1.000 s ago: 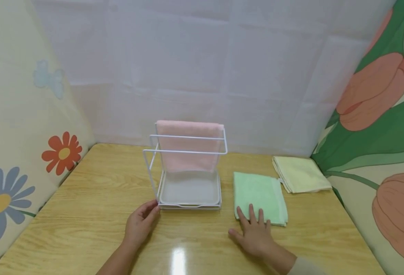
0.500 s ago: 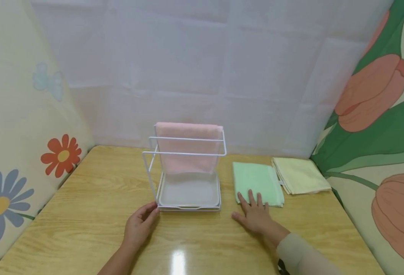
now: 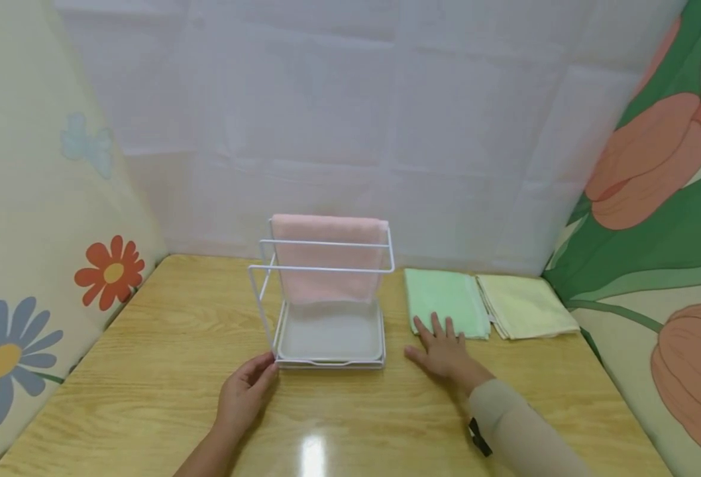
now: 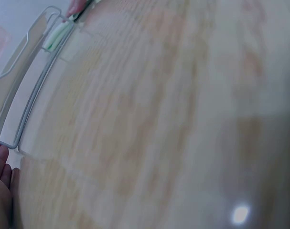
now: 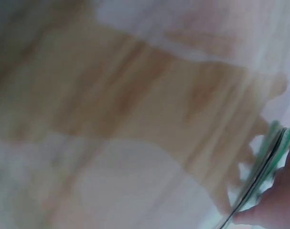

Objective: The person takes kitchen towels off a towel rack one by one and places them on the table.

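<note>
With our left hand (image 3: 245, 392) we pinch the near left corner of the white rack (image 3: 321, 268). Our right hand (image 3: 444, 352) lies with fingers spread on the near edge of the green towel (image 3: 444, 296), between rack and yellow towel (image 3: 528, 306).

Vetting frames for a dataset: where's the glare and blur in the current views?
Head: a glare spot on the near tabletop, rack and green towel outlines clear; left wrist: a bright spot at lower right, tabletop grain soft; right wrist: strongest blur, grain smeared, pale reflections across the tabletop.
</note>
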Motion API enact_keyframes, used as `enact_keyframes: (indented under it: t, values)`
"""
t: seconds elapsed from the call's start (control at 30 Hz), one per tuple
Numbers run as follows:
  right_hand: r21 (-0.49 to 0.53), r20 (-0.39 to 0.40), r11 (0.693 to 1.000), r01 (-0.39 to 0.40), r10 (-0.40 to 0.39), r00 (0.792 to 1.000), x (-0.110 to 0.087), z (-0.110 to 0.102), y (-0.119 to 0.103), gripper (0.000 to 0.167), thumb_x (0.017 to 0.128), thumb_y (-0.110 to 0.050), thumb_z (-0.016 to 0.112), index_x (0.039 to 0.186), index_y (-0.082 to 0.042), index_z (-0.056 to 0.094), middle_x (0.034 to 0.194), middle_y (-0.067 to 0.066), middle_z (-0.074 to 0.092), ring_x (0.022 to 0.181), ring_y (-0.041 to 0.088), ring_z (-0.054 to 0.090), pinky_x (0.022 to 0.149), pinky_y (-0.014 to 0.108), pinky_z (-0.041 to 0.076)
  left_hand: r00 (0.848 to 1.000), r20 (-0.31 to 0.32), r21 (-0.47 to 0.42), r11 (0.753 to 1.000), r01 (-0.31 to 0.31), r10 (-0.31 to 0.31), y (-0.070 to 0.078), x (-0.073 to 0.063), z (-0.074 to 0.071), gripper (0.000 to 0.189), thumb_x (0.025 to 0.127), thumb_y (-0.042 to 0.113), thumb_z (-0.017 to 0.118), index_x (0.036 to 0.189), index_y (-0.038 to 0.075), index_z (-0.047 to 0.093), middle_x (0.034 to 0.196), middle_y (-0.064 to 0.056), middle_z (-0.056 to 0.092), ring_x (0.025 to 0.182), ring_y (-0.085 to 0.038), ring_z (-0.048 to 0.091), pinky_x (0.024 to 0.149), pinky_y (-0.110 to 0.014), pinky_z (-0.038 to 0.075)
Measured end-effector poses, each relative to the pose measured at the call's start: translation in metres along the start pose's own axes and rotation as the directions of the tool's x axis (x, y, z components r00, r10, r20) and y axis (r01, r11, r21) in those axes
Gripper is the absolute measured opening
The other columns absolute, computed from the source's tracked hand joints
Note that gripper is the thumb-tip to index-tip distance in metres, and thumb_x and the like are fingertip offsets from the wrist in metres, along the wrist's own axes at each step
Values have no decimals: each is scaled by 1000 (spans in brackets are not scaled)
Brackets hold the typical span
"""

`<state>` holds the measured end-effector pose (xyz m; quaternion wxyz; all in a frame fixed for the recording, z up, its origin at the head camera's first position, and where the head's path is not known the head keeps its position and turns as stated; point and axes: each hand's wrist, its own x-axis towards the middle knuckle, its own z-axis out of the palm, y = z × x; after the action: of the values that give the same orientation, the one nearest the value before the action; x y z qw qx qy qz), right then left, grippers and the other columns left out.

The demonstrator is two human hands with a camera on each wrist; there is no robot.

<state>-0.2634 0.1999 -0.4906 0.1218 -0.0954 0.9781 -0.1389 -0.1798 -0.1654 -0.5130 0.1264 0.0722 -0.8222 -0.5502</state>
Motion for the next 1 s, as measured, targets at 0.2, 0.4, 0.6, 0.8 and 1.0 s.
enact_keyframes:
  t: [0.2, 0.4, 0.6, 0.8, 1.0]
  values:
    - [8, 0, 1000, -2, 2, 1000, 2, -3, 0, 75, 98, -60, 42, 157, -22, 18, 163, 23, 2, 147, 52, -3, 112, 75, 5, 1000, 1, -2, 1000, -5, 5, 1, -1, 0, 26, 92, 12, 68, 115, 0, 69, 115, -18, 71, 88, 16, 55, 78, -3, 45]
    - [20, -9, 1000, 8, -8, 1000, 0, -3, 0, 77, 97, -61, 43, 158, -21, 17, 163, 24, 3, 147, 52, -2, 113, 73, 6, 1000, 3, 4, 1000, -3, 3, 1, -1, -1, 26, 93, 13, 67, 115, 1, 69, 116, -17, 71, 88, 16, 55, 78, -3, 45]
    - [64, -60, 997, 30, -26, 998, -5, -9, -1, 74, 99, -53, 46, 157, -17, 18, 163, 26, 4, 148, 50, 3, 116, 69, 8, 1000, 20, -11, 1000, -22, 23, 0, -1, -2, 29, 94, 17, 67, 116, 0, 68, 117, -17, 71, 91, 15, 56, 79, -5, 46]
    - [90, -151, 994, 68, -54, 987, -3, -27, -3, 72, 99, -47, 50, 155, -10, 24, 161, 30, 11, 146, 51, 9, 117, 67, 13, 999, 27, -8, 1000, -18, 19, 0, -2, -3, 29, 94, 18, 66, 117, 0, 68, 117, -17, 71, 92, 15, 56, 80, -5, 47]
    - [169, -216, 977, 129, -91, 972, 3, -61, -9, 70, 100, -44, 51, 154, -6, 27, 160, 30, 14, 147, 50, 10, 118, 65, 15, 1000, 28, 7, 1000, -6, 6, 1, -2, -3, 30, 94, 19, 66, 117, 1, 68, 118, -16, 71, 91, 15, 55, 81, -7, 47]
